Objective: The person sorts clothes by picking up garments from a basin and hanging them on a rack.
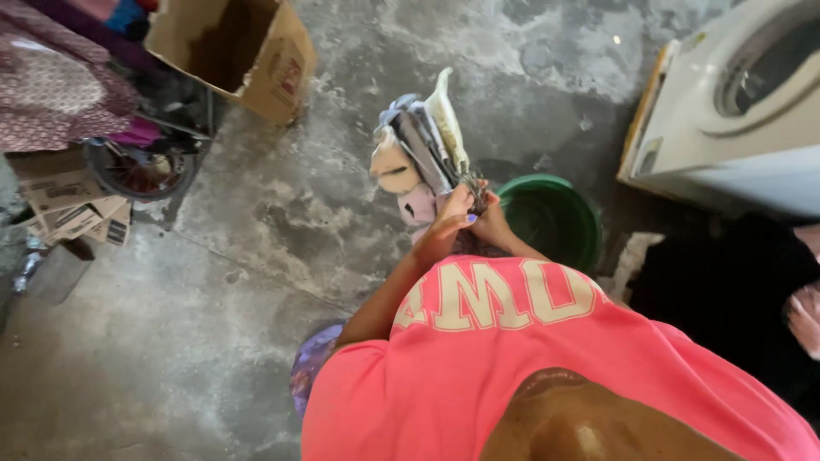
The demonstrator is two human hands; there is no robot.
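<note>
Both hands grip one bundle of wet cloth in front of the torso, above the concrete floor. The left hand is closed around the bundle's lower end; the right hand clamps the same end beside it. A green basin stands just right of the hands, and a white washing machine sits farther right.

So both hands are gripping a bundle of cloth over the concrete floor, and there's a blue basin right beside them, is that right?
Not quite. The basin is green, not blue, as the head view shows. The rest holds: the left hand and right hand grip the bundle of cloth over the concrete floor, with the basin right beside them.
</note>
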